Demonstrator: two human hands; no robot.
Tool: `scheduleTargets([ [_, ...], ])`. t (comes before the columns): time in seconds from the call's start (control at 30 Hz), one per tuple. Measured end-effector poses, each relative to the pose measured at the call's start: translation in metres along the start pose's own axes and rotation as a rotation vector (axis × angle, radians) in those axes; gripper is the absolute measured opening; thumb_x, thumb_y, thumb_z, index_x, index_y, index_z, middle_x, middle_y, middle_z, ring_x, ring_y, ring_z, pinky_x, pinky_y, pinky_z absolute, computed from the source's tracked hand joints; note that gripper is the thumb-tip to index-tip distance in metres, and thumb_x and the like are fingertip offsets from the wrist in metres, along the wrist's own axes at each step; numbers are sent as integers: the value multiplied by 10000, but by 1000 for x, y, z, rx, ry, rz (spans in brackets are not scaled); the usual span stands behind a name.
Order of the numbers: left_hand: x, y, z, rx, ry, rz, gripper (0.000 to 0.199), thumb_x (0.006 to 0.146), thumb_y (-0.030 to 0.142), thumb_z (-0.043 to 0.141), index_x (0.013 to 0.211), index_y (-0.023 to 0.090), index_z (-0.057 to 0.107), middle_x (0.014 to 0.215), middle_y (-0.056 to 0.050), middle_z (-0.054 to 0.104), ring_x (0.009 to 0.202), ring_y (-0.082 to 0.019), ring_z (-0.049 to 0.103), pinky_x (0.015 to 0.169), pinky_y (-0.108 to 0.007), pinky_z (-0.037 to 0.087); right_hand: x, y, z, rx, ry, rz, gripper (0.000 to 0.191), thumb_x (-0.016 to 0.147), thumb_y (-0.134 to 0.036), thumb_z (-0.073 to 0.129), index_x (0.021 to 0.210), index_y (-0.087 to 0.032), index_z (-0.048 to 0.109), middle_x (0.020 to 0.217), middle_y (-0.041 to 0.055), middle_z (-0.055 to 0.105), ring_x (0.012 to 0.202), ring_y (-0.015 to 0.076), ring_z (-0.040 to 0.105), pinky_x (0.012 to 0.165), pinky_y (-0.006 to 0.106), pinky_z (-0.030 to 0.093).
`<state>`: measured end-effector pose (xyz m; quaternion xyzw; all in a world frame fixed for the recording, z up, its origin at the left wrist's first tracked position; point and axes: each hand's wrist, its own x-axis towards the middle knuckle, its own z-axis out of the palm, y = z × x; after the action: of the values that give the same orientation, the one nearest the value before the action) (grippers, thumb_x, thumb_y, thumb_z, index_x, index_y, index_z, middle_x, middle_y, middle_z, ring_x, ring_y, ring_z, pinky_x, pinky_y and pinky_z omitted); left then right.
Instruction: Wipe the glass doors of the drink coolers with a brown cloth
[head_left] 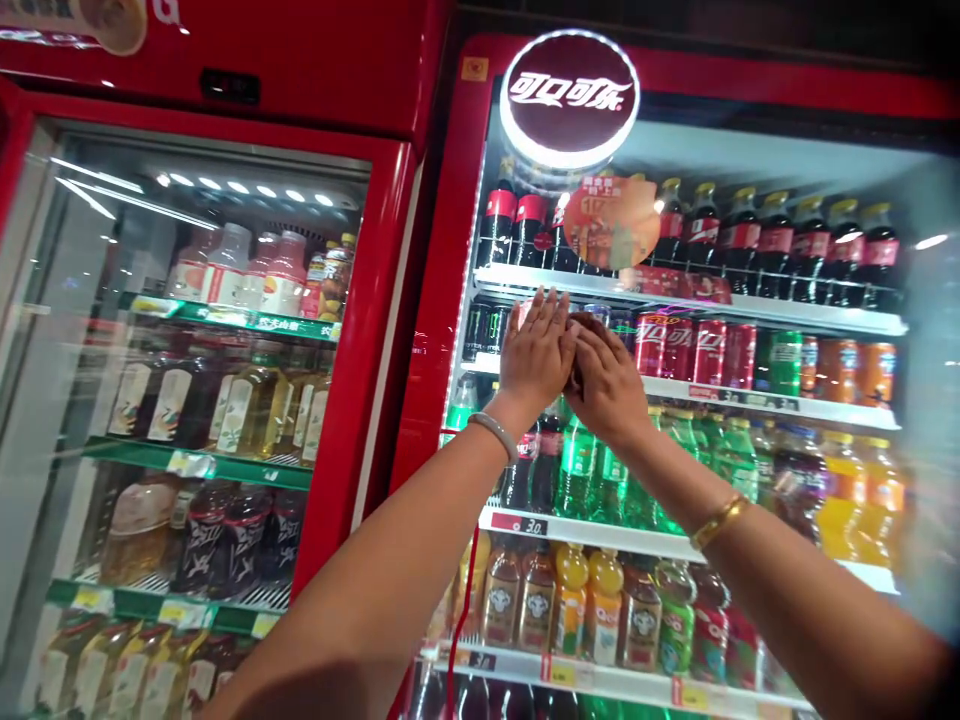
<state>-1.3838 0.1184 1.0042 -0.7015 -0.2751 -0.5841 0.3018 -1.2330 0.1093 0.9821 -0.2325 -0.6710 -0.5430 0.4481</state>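
Note:
My left hand (538,345) is raised toward the glass door of a red drinks fridge, its fingers stretched out and close together. Beside it, my right hand (609,385) has its fingers extended and slightly bent, the fingertips meeting the left hand's edge. A dark brown shape shows behind and between the hands; whether it is a reflection in the glass I cannot tell. Whether the palms touch the door is hidden. Around the hands, behind the glass, stand red cola cans (679,345) and green soda bottles (579,450).
A second red fridge (390,300) with shelves of bottled drinks stands at the left. A lit round sign (570,98) hangs at the right fridge's top, above a row of cola bottles (742,235). A thin red cord (463,610) runs down near the door's left side.

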Motion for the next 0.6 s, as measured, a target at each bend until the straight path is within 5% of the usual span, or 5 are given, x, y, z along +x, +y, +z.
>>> scheduleTargets([
  [0.1, -4, 0, 7, 32, 10, -3, 618, 1070, 429, 164, 1617, 181, 308, 1692, -29, 320, 1617, -195, 130, 1354, -453, 26, 2, 31, -13, -7, -75, -71, 506, 944, -238, 562, 1447, -227, 512, 1526, 66, 557, 1505, 263, 409, 1248, 512, 396],
  [0.2, -3, 1, 12, 96, -8, 34, 627, 1067, 450, 210, 1627, 176, 277, 1708, -32, 277, 1620, -204, 114, 1351, -449, -6, -10, 53, -18, -52, 72, 93, 483, 916, -214, 575, 1399, -209, 543, 1498, 90, 580, 1472, 272, 455, 1244, 528, 391],
  [0.3, -3, 3, 16, 144, -18, 39, 616, 1063, 392, 237, 1640, 174, 231, 1721, -46, 236, 1623, -210, 95, 1344, -473, -34, -25, 49, -13, -76, 163, 206, 501, 897, -220, 579, 1396, -195, 542, 1492, 110, 583, 1443, 295, 489, 1235, 559, 389],
  [0.5, -5, 5, 19, 221, -32, 73, 613, 1048, 310, 278, 1638, 155, 220, 1733, -72, 188, 1624, -216, 79, 1341, -493, -9, -5, 60, -14, 20, 30, -16, 472, 920, -246, 569, 1389, -189, 569, 1486, 87, 593, 1441, 271, 482, 1225, 478, 412],
  [0.6, -6, 4, 21, 245, -15, 60, 621, 1053, 360, 280, 1635, 151, 225, 1732, -78, 189, 1623, -223, 93, 1341, -492, -3, -11, 73, -18, -10, 110, 122, 496, 888, -239, 594, 1382, -195, 571, 1478, 106, 595, 1395, 291, 526, 1208, 516, 410],
])
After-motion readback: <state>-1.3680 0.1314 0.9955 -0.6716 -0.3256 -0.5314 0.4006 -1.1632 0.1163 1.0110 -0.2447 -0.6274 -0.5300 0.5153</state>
